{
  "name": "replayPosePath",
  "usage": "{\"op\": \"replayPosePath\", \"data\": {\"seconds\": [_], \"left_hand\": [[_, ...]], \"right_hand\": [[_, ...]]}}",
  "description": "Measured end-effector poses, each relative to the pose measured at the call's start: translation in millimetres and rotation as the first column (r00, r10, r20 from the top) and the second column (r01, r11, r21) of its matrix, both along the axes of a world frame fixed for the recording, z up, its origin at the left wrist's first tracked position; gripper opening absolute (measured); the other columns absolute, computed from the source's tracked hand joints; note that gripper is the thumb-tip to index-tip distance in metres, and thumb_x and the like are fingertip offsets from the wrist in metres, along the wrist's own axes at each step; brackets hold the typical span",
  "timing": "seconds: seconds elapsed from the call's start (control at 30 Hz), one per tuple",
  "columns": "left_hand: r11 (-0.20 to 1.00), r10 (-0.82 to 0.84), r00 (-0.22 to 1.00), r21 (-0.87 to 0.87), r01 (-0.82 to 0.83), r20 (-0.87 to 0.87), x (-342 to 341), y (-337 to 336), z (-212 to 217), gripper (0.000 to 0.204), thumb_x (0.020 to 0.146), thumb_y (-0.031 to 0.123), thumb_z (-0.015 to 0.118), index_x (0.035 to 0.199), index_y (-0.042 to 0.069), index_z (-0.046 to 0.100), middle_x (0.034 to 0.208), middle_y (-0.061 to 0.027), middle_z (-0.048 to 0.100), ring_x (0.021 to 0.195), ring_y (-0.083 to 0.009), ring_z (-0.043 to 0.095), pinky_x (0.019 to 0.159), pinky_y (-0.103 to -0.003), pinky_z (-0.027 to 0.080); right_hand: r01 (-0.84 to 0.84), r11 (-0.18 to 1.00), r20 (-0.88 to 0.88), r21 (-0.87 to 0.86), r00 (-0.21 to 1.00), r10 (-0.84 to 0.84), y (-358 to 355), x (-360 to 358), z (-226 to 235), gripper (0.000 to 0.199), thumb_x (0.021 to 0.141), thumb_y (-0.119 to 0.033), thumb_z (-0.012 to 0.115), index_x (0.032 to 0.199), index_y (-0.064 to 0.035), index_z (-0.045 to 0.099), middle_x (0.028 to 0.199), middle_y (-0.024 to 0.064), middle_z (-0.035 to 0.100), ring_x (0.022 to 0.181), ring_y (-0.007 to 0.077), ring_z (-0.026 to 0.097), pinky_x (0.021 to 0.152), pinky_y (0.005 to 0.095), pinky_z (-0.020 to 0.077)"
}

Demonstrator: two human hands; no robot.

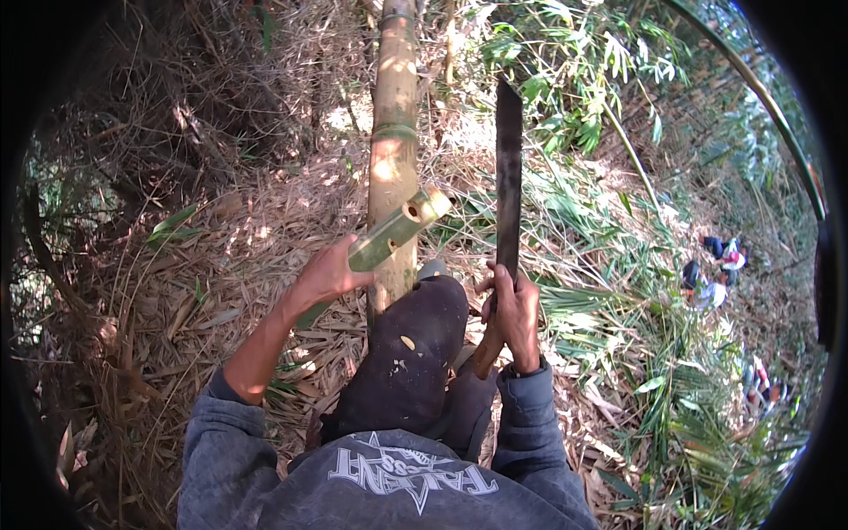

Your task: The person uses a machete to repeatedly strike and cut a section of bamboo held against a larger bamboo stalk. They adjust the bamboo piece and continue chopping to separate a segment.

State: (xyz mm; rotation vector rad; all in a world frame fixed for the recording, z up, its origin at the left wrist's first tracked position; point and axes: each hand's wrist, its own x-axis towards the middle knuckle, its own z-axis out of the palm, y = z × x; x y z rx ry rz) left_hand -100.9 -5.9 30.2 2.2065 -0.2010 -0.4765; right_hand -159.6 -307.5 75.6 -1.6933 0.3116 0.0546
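Observation:
My left hand (329, 270) is wrapped round a short piece of green bamboo (386, 240), tilted up to the right. Dark holes are cut in its side near the upper end. Behind it a thick, pale bamboo pole (394, 159) runs away from me, and the cut piece overlaps it in view; whether they touch I cannot tell. In my right hand (514, 311) is a machete with a long dark blade (509, 168) pointing up and away, its wooden handle (488, 350) showing below the fingers. The blade is apart from the bamboo piece.
My bent knee (424, 318) in dark trousers is beside the pole, with pale chips on the cloth. Dry bamboo leaves (238, 265) cover the ground. Tangled dry branches (221, 79) stand at far left, green leaves (583, 71) at far right. Several people (711, 278) are farther off on the right.

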Motion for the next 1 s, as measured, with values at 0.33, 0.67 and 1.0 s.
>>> {"op": "replayPosePath", "data": {"seconds": [0.33, 0.67, 1.0], "left_hand": [[0.964, 0.125, 0.979, 0.215, -0.158, 0.158, 43, 2, -39, 0.060, 0.074, 0.026, 0.075, 0.122, 0.001, 0.050, 0.103, -0.0236, 0.065, 0.091, -0.0413, 0.066, 0.078, -0.047, 0.052], [0.914, 0.075, 0.949, 0.358, -0.188, 0.306, 51, -1, -49, 0.052, 0.073, 0.018, 0.074, 0.117, 0.002, 0.051, 0.102, -0.0222, 0.061, 0.087, -0.0423, 0.065, 0.074, -0.051, 0.054], [0.889, 0.143, 0.975, 0.412, -0.201, 0.168, 60, -10, -36, 0.060, 0.072, 0.021, 0.072, 0.124, 0.006, 0.047, 0.094, -0.0207, 0.067, 0.080, -0.0412, 0.067, 0.072, -0.050, 0.054]], "right_hand": [[-0.190, 0.920, 0.073, -0.342, 0.971, 0.228, -1, 23, -31, 0.018, 0.099, -0.011, 0.053, 0.109, 0.0026, 0.059, 0.061, 0.0071, 0.055, 0.052, 0.0140, 0.053, 0.050, 0.0318, 0.0417], [-0.363, 0.816, -0.013, -0.451, 0.916, 0.400, -10, 64, -52, 0.023, 0.102, -0.020, 0.050, 0.096, 0.0012, 0.055, 0.061, 0.0096, 0.057, 0.052, 0.0189, 0.056, 0.051, 0.0348, 0.0436], [-0.387, 0.774, 0.018, -0.502, 0.889, 0.457, -8, 79, -73, 0.018, 0.100, -0.017, 0.053, 0.094, 0.0008, 0.054, 0.063, 0.0198, 0.056, 0.052, 0.0378, 0.055, 0.049, 0.0436, 0.0401]]}}
